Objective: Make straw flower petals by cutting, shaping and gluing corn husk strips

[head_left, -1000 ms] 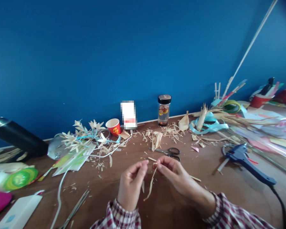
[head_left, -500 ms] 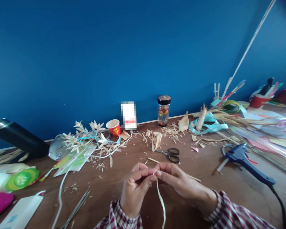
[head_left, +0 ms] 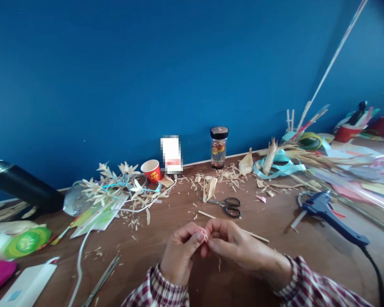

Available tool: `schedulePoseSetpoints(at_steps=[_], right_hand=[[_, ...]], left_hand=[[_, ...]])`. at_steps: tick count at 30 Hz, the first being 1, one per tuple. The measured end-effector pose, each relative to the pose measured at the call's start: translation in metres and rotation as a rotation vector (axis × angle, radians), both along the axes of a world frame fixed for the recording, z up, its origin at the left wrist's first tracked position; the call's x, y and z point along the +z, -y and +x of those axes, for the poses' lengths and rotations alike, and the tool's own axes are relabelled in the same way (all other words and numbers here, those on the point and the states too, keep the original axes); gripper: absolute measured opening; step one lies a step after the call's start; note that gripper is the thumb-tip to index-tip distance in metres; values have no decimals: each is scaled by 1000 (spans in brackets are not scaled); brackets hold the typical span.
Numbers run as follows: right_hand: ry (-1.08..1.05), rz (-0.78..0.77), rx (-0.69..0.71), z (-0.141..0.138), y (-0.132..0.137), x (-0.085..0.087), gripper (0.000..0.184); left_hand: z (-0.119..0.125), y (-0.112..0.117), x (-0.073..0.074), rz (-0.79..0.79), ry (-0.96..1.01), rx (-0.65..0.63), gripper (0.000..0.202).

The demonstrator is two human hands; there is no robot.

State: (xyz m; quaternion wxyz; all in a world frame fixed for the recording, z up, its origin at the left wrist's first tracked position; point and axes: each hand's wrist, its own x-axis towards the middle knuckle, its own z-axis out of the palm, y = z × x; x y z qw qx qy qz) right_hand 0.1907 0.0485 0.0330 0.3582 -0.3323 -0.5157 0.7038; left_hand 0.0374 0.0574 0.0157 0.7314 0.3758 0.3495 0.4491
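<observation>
My left hand and my right hand meet fingertip to fingertip, low in the middle of the view. Both are closed in a pinch on a thin pale husk strip; only a little of it shows between the thumbs, the rest hidden by the fingers. Just beyond the hands lies a thin pale stick, partly covered by my right hand. Black-handled scissors rest on the brown table past the fingers.
A blue glue gun with a black cord lies at right. Husk flowers, a red paper cup and a lidded glass jar stand along the blue wall. Metal tweezers or scissors and a white cable lie at left.
The long tail of the strip that hung below my fingers is no longer plainly visible. My hands have drawn closer, the left thumb now raised over the pinch.
</observation>
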Motion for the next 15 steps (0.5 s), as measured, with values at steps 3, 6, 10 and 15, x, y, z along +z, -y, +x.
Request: schedulePoseSetpoints(at_steps=[3,6,10,15], right_hand=[[12,2,-10,0,0,-3,23],[17,5,6,2,0,-5,26],[8,5,57,2,1,-6,27],[-96,-49,17,-4,0,-10,28]], left_hand=[[-1,0,0,-34,43,9,28],[-1,0,1,-56,79,9,28],[1,3,1,-100,116,13,26],[3,4,-3,-120,127,35,18]])
